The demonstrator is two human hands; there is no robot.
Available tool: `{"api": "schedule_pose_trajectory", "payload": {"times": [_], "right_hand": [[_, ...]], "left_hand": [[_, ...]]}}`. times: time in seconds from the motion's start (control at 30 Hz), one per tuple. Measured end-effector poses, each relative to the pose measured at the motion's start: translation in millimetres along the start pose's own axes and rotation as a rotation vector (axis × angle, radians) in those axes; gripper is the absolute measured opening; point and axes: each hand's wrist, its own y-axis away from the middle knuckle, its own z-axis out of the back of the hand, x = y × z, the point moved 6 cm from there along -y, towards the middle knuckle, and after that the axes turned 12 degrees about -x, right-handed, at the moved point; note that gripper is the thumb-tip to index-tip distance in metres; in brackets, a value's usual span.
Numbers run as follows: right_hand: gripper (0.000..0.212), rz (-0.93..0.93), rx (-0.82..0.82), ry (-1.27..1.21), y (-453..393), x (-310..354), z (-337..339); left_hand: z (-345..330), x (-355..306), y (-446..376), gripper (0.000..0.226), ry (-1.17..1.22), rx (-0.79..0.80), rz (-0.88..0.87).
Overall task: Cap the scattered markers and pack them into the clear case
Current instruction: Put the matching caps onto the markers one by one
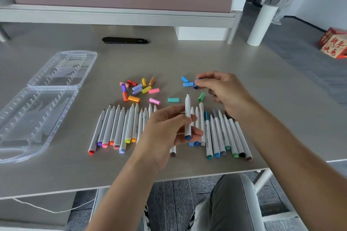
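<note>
Our left hand (169, 127) grips one uncapped blue marker (187, 116) upright above the marker row (120, 125) near the table's (262, 73) near edge. Our right hand (223, 90) pinches a dark blue cap (196, 85) beside two light-blue caps (187, 82). The clear case (43, 97) lies open, far left.

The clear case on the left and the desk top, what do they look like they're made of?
The clear case looks like thin moulded plastic, glossy and see-through: the desk shows through it, and ribbed slots line its walls. The desk top looks like matte laminate in a grey-beige wood tone, with faint streaks and no glare; solid wood can't be ruled out.
</note>
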Motion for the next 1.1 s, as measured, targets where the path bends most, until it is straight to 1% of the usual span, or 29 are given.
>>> {"api": "schedule_pose_trajectory", "payload": {"times": [0.07, 0.1, 0.2, 0.33, 0.5, 0.57, 0.63, 0.7, 0.8, 0.87, 0.97, 1.1], "right_hand": [[0.011, -0.098, 0.042, -0.035, 6, -2, 4], [0.01, -0.116, 0.062, -0.042, 9, -3, 6], [0.011, -0.089, 0.066, -0.001, 16, -3, 13], [0.01, -0.02, 0.081, 0.066, 29, -2, 18], [0.007, -0.093, 0.0, -0.076, 33, -3, 30], [0.007, -0.102, 0.042, -0.08, 35, -1, 31], [0.009, -0.082, 0.111, -0.019, 42, 0, 28], [0.009, -0.041, 0.138, 0.05, 50, 2, 25], [0.009, 0.017, 0.129, 0.107, 58, 5, 24], [0.009, 0.003, 0.118, 0.074, 63, 5, 22], [0.008, -0.002, 0.085, -0.018, 72, 6, 17], [0.01, 0.067, 0.009, 0.023, 81, 7, 14]], "left_hand": [[-4, 3, 4, 0.024, -0.013, 0.03, 0.021], [-7, 4, 6, 0.024, -0.015, 0.039, 0.026], [-12, 6, 10, 0.025, -0.025, 0.054, 0.006], [-13, 7, 13, 0.024, -0.058, 0.027, -0.029], [-14, 8, 23, 0.024, -0.073, 0.043, -0.033], [-14, 9, 27, 0.026, -0.078, 0.051, -0.034], [-12, 11, 30, 0.027, -0.079, 0.049, -0.028], [-10, 12, 31, 0.028, -0.083, 0.039, -0.023], [-7, 10, 31, 0.027, -0.067, 0.021, -0.02], [-5, 8, 33, 0.025, -0.055, -0.008, -0.043], [-3, 6, 40, 0.02, -0.083, -0.051, -0.14], [0, 5, 44, 0.019, -0.057, -0.066, -0.147]]}}
